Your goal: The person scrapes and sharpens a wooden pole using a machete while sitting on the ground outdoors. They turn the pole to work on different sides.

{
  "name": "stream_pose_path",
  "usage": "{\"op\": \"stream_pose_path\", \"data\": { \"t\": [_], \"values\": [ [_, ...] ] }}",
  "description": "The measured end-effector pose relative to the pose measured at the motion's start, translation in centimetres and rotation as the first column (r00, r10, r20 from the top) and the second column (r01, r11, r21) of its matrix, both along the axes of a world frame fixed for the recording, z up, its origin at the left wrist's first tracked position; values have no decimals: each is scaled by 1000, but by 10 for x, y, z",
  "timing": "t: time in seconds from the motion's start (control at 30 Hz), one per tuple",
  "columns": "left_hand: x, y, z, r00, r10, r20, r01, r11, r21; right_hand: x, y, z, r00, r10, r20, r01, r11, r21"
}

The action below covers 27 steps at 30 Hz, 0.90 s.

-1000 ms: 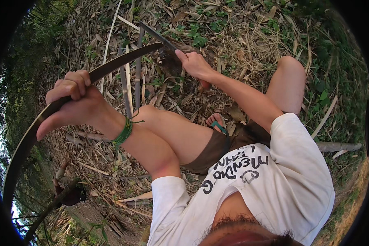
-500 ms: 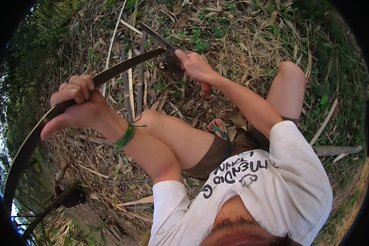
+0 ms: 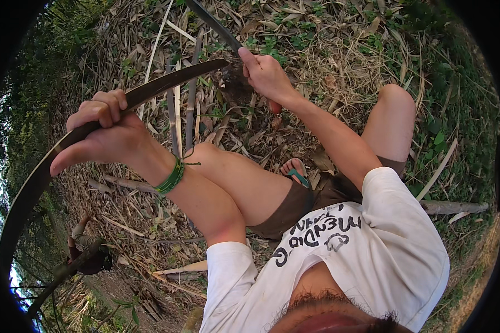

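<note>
My left hand (image 3: pixel 103 130) is closed round a long, dark, curved bamboo strip (image 3: pixel 166 82), with the thumb stretched along it. The strip arches from the lower left rim up to its free end near the middle top. My right hand (image 3: pixel 269 77) grips a long-bladed knife, perhaps a machete (image 3: pixel 215 25). Its reddish-brown handle butt (image 3: pixel 274 107) shows below the fist, while the blade slants up and left past the top edge. A visible gap separates the blade from the strip's end. A green woven bracelet (image 3: pixel 172 176) circles my left wrist.
Other split strips (image 3: pixel 190 105) lie beyond my bent left knee (image 3: pixel 205 152). Dry leaves and green plants (image 3: pixel 305 39) cover the ground. A cut pole (image 3: pixel 453 207) lies at my right. Another person (image 3: pixel 86 250) is at the far lower left, beside a slanting branch.
My right hand has moved slightly farther away, taking the blade up and off the strip's end. The left hand and strip have shifted only a little.
</note>
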<state>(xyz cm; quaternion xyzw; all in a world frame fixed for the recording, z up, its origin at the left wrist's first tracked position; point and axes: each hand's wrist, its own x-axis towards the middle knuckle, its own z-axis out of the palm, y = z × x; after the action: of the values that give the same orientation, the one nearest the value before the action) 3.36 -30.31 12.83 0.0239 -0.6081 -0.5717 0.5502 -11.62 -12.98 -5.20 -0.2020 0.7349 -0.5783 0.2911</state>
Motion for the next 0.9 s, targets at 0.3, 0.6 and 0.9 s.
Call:
{"op": "stream_pose_path", "data": {
  "t": [0.3, 0.6, 0.9],
  "values": [
    [-1, -9, 3, 997, 72, 18, -73, 997, 39, 11, 2, -81, 992, 105, -68, -83, 959, 271],
    [-29, 13, 7, 989, 145, -33, -139, 979, 150, 11, 7, -39, 995, -96, -40, 95, 995, -15],
    [-13, 5, -5, 992, 95, -78, -76, 973, 216, 20, 1, -69, 991, 62, 116, -76, 989, 124]
  ]
}}
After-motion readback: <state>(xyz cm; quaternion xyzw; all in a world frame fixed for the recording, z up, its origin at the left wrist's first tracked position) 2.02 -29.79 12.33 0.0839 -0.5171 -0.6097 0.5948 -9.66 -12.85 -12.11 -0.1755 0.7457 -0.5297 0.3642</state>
